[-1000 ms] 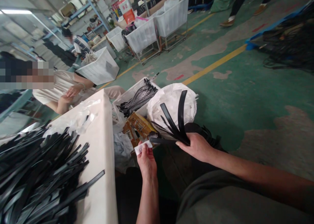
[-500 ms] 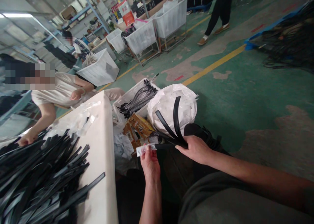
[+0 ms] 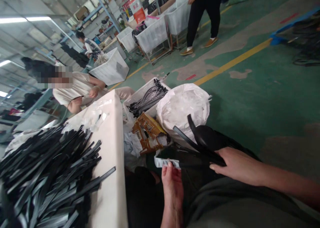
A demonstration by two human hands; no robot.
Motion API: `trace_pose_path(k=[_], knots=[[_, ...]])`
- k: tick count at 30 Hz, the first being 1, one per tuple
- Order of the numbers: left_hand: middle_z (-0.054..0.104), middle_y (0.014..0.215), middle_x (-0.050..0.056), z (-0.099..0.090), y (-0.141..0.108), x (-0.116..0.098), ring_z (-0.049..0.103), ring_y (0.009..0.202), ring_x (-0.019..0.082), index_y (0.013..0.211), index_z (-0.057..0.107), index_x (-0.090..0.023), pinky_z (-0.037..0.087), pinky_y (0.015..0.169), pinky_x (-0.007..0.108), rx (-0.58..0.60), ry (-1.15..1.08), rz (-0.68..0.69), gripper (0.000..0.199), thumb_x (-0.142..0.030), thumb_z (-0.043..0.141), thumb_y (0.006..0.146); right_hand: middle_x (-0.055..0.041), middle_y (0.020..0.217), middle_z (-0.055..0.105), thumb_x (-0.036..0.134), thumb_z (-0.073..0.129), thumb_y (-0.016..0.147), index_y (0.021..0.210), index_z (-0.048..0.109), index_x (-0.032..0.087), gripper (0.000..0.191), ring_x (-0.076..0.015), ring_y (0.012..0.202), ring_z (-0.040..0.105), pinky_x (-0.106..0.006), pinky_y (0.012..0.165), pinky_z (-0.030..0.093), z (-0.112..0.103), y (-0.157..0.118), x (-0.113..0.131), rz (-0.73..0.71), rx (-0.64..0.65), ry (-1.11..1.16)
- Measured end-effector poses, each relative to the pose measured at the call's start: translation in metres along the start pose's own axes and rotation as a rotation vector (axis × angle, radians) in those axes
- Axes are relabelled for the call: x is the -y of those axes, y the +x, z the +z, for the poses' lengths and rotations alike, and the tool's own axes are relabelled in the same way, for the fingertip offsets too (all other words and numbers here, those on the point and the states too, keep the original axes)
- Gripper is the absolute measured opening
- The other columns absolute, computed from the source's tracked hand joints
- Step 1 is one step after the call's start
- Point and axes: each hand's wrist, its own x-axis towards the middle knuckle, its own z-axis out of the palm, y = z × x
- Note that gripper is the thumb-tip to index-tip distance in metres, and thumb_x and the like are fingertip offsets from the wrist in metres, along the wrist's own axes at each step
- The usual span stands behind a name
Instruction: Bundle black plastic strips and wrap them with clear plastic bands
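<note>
Left hand (image 3: 173,182) pinches flat translucent plastic sleeve (image 3: 162,162); right hand (image 3: 232,164) clasps long black rubbery-looking strips (image 3: 200,149).
Strips appear light, springy; grip mid-length.

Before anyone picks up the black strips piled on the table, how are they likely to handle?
The black strips are probably flexible but springy: those in the right hand curve without drooping limply. Each is likely light, looking thin and narrow. They may tangle, lying crisscrossed.

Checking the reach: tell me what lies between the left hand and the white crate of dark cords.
In the head view, a brown box lies between the left hand, pinching a small whitish piece, and the white crate.
</note>
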Motion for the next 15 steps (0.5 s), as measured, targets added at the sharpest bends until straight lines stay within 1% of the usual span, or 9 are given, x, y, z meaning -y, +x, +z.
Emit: trace_pose_path(k=[2,4,5,7,9,12,13,15], knots=[[0.069,0.084,0.002,-0.001,-0.011,0.011,0.067,0.074,0.013,0.085,0.066,-0.017,0.054,0.067,0.023,0.063,-0.003,-0.058,0.035,-0.021,0.088,0.059,-0.0080,0.078,0.074,0.035,0.060,0.080,0.081,0.073,0.020,0.020,-0.0268,0.074,0.069,-0.028,0.063,0.045,0.007,0.002,0.005,0.001,-0.001,-0.029],[0.070,0.084,0.004,0.001,-0.018,0.023,0.067,0.077,0.014,0.085,0.067,-0.016,0.054,0.071,0.024,0.137,0.017,-0.101,0.034,-0.024,0.088,0.060,-0.0090,0.078,0.074,0.036,0.057,0.083,0.082,0.073,0.019,0.023,-0.0270,0.075,0.069,-0.028,0.062,0.044,0.017,0.010,0.018,-0.024,0.008,-0.065],[0.069,0.083,0.004,0.002,-0.019,0.026,0.067,0.076,0.013,0.085,0.067,-0.015,0.053,0.072,0.024,0.162,0.038,-0.103,0.033,-0.025,0.087,0.061,-0.0091,0.077,0.074,0.036,0.057,0.083,0.082,0.072,0.018,0.024,-0.0267,0.074,0.069,-0.028,0.061,0.043,0.020,0.014,0.024,-0.032,0.019,-0.081],[0.069,0.079,0.003,0.001,-0.018,0.026,0.065,0.073,0.012,0.082,0.068,-0.014,0.053,0.072,0.023,0.173,0.084,-0.059,0.031,-0.026,0.087,0.061,-0.0086,0.073,0.073,0.034,0.058,0.083,0.081,0.072,0.017,0.023,-0.0256,0.071,0.069,-0.027,0.058,0.042,0.021,0.020,0.031,-0.034,0.058,-0.103],[0.067,0.077,0.002,-0.003,-0.012,0.019,0.064,0.071,0.011,0.080,0.067,-0.014,0.052,0.069,0.022,0.130,0.108,0.011,0.032,-0.026,0.088,0.059,-0.0075,0.072,0.072,0.032,0.059,0.081,0.083,0.072,0.017,0.020,-0.0244,0.069,0.068,-0.025,0.057,0.041,0.013,0.017,0.026,-0.032,0.111,-0.114],[0.066,0.077,0.001,-0.011,-0.002,0.008,0.062,0.071,0.009,0.078,0.067,-0.014,0.051,0.069,0.020,0.066,0.107,0.068,0.031,-0.026,0.088,0.058,-0.0064,0.077,0.073,0.032,0.059,0.080,0.088,0.073,0.019,0.020,-0.0243,0.070,0.068,-0.025,0.058,0.043,-0.004,0.002,0.007,-0.015,0.159,-0.128],[0.065,0.076,0.000,-0.012,0.000,0.008,0.061,0.070,0.009,0.078,0.067,-0.014,0.050,0.069,0.020,0.069,0.114,0.067,0.031,-0.026,0.088,0.059,-0.0066,0.079,0.073,0.033,0.059,0.080,0.089,0.073,0.019,0.021,-0.0249,0.071,0.068,-0.026,0.059,0.043,-0.008,-0.003,0.003,0.000,0.163,-0.137],[0.065,0.075,0.001,-0.012,0.001,0.012,0.060,0.070,0.010,0.079,0.068,-0.013,0.050,0.069,0.022,0.120,0.141,0.038,0.029,-0.025,0.087,0.060,-0.0079,0.082,0.074,0.035,0.058,0.081,0.089,0.073,0.019,0.023,-0.0262,0.075,0.069,-0.027,0.061,0.044,-0.007,-0.006,0.001,0.026,0.156,-0.149]])
